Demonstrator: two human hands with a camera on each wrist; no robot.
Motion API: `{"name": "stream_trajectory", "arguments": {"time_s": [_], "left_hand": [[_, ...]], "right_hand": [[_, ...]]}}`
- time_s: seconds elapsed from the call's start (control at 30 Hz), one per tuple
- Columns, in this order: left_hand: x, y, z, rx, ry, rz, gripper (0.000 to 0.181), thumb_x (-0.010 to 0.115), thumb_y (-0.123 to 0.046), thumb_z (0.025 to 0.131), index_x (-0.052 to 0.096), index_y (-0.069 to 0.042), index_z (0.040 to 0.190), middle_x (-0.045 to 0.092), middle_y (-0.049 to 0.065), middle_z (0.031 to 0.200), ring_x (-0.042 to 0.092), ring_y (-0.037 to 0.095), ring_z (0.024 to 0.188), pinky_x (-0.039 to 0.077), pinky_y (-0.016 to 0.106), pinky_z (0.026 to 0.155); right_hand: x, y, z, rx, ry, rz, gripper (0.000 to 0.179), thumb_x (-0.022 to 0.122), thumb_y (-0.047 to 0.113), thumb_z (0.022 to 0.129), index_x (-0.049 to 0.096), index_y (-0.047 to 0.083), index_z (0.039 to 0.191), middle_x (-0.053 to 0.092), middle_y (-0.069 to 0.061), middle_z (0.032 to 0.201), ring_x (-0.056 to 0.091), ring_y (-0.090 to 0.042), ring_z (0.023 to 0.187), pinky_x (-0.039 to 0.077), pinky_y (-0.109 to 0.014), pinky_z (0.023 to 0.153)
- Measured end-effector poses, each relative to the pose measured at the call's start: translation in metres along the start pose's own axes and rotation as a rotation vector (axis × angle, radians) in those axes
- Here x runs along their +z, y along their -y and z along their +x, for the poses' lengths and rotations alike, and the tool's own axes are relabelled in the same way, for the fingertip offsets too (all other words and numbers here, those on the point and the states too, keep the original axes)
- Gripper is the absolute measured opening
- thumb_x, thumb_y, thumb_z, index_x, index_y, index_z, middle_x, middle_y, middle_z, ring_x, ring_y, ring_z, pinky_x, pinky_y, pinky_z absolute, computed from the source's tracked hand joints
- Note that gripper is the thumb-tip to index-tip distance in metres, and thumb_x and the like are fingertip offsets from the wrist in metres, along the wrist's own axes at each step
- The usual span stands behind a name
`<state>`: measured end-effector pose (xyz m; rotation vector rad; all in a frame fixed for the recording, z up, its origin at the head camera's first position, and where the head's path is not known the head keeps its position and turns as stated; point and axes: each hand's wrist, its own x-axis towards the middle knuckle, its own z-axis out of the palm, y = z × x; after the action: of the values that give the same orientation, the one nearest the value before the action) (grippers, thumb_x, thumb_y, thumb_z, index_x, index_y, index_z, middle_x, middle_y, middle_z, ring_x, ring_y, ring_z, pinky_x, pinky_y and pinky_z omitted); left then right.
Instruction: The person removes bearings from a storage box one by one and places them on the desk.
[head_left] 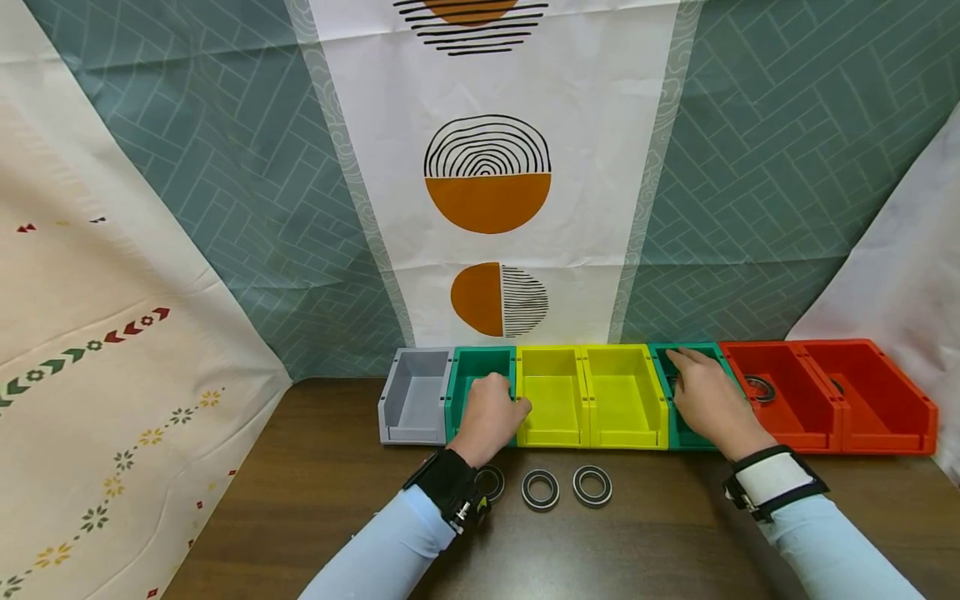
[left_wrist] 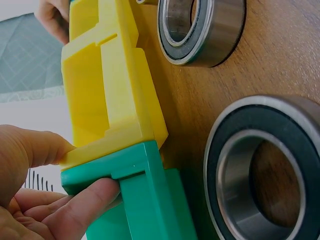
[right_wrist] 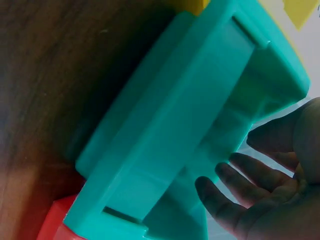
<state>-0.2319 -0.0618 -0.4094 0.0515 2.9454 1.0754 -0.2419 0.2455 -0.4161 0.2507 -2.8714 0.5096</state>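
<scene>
In the head view my left hand (head_left: 491,417) is at the left green bin (head_left: 459,392). The left wrist view shows its thumb on the wall of the adjoining yellow bin (left_wrist: 127,95) and its fingers inside the green bin, pinching the walls where they meet. My right hand (head_left: 712,404) hovers over the right green bin (head_left: 686,437), fingers loosely bent and spread in the right wrist view, holding nothing. Three ball bearings lie before the bins: one bearing (head_left: 501,485) partly behind my left wrist, a middle bearing (head_left: 540,507) and a right bearing (head_left: 592,502).
A grey bin (head_left: 416,432) ends the row at the left. Two red bins (head_left: 885,408) stand at the right; a bearing (head_left: 770,390) lies in the nearer one. Patterned cloth (head_left: 585,125) hangs behind the row, above the brown wooden table (head_left: 315,475).
</scene>
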Motion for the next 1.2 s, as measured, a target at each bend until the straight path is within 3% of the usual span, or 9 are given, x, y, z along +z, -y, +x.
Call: {"name": "stream_trajectory", "arguments": {"time_s": [0.2, 0.43, 0.63, 1.2], "left_hand": [[0.001, -0.001, 0.000, 0.000, -0.003, 0.002, 0.020, 0.064, -0.021, 0.084, 0.063, -0.001, 0.087, 0.057, 0.005, 0.064, 0.054, 0.013, 0.047, 0.042, 0.019, 0.040], [0.001, 0.000, 0.000, -0.003, 0.005, -0.001, 0.019, 0.064, -0.021, 0.084, 0.063, -0.002, 0.085, 0.058, 0.005, 0.065, 0.055, 0.013, 0.048, 0.043, 0.019, 0.041], [0.000, -0.001, 0.001, -0.012, 0.002, 0.008, 0.019, 0.064, -0.021, 0.084, 0.063, -0.002, 0.086, 0.060, 0.005, 0.069, 0.056, 0.012, 0.050, 0.044, 0.019, 0.042], [0.001, -0.001, 0.001, -0.010, 0.001, 0.006, 0.022, 0.065, -0.021, 0.083, 0.064, -0.001, 0.089, 0.060, 0.006, 0.070, 0.056, 0.013, 0.051, 0.043, 0.019, 0.041]], "right_hand": [[0.004, -0.007, -0.001, 0.012, 0.015, -0.004, 0.042, 0.048, 0.004, 0.088, 0.048, -0.009, 0.128, 0.047, -0.030, 0.129, 0.046, -0.047, 0.117, 0.038, -0.062, 0.093], [0.015, -0.012, -0.002, 0.027, 0.158, -0.010, 0.044, 0.046, 0.005, 0.093, 0.042, -0.005, 0.136, 0.042, -0.030, 0.136, 0.040, -0.047, 0.124, 0.034, -0.061, 0.099], [0.020, -0.012, -0.003, 0.047, 0.247, -0.031, 0.048, 0.054, 0.006, 0.090, 0.041, -0.008, 0.135, 0.041, -0.032, 0.137, 0.037, -0.049, 0.124, 0.034, -0.064, 0.097], [0.020, -0.009, -0.006, 0.061, 0.275, -0.047, 0.049, 0.060, 0.012, 0.089, 0.045, -0.008, 0.131, 0.041, -0.029, 0.131, 0.048, -0.044, 0.108, 0.041, -0.062, 0.092]]}}
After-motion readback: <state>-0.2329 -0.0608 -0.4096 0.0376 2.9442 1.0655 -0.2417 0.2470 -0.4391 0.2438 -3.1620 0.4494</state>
